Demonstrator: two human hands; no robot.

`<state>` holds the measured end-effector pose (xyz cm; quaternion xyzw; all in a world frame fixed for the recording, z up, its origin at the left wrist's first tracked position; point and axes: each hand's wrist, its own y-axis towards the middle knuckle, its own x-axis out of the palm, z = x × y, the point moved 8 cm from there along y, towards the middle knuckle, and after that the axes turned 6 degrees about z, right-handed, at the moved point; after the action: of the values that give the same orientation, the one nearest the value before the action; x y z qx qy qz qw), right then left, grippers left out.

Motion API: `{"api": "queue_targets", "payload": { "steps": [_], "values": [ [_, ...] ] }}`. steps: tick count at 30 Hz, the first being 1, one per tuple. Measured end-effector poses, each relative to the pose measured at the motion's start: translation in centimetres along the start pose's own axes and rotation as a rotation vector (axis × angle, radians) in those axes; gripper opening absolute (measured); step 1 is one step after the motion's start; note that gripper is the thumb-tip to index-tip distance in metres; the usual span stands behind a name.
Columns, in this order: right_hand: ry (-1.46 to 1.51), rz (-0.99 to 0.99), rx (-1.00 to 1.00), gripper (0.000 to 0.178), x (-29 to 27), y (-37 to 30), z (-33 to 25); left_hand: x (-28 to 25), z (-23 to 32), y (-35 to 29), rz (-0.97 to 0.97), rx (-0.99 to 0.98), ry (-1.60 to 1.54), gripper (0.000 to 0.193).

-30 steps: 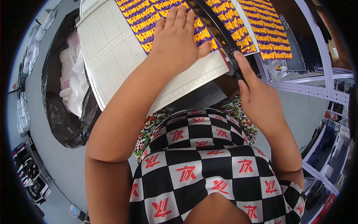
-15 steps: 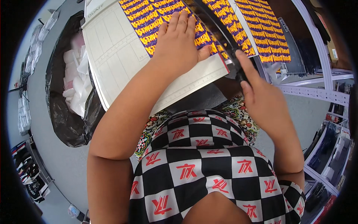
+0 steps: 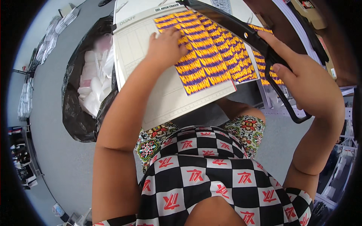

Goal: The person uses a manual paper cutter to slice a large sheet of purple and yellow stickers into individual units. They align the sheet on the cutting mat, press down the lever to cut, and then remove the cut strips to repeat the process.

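Observation:
A white paper cutter [image 3: 162, 107] with printed grid lines lies in front of me, its black cutting arm [image 3: 230, 26] raised. My right hand [image 3: 311, 81] is wrapped around the looped handle of that arm, index finger stretched along it. On the cutter bed lies a purple and yellow printed sheet [image 3: 200, 56]. My left hand [image 3: 166, 47] rests at the sheet's left edge, fingers apart and slightly bent, the fingertips on the print. More printed sheet [image 3: 235, 54] shows just beyond the bed's right edge, under the arm. Another printed sheet [image 3: 266, 69] lies farther right, partly hidden by my right hand.
Left of the cutter stands a black plastic bag [image 3: 73, 75] full of white scraps [image 3: 92, 100]. The cutter sits on a white table [image 3: 141, 5]. Metal shelving [image 3: 328, 188] runs along the right, and silvery packets [image 3: 52, 35] hang at the far left.
The cutting arm has swung up, with my right hand moving right on its handle. My left hand has gone from flat on the sheet to its left edge. The view has shifted.

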<state>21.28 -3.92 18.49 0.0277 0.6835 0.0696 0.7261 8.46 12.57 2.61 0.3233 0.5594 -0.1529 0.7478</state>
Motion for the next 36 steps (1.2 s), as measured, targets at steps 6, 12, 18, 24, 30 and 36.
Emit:
{"api": "queue_targets", "payload": {
  "steps": [6,12,18,24,30,36],
  "values": [
    [0.086,-0.08,0.119,0.054,0.3,0.0,-0.2,1.8,2.0,2.1,0.036,0.0,-0.008,0.05],
    [0.148,-0.174,0.223,0.053,1.2,-0.6,-0.6,2.7,-0.1,4.0,0.223,-0.1,-0.164,0.046],
    [0.13,-0.115,0.219,0.053,2.4,-1.7,-1.0,3.1,0.1,3.8,0.181,-0.095,-0.058,0.043],
    [0.191,-0.196,0.326,0.053,3.1,-1.9,-0.9,3.0,0.2,3.8,0.164,-0.088,-0.039,0.043],
    [0.177,-0.209,0.322,0.053,3.2,-2.1,-0.9,3.2,0.2,3.8,0.17,-0.075,-0.005,0.044],
    [0.191,-0.208,0.309,0.053,3.4,-1.9,-0.9,3.3,0.1,3.9,0.157,-0.08,0.0,0.044]
  ]
}}
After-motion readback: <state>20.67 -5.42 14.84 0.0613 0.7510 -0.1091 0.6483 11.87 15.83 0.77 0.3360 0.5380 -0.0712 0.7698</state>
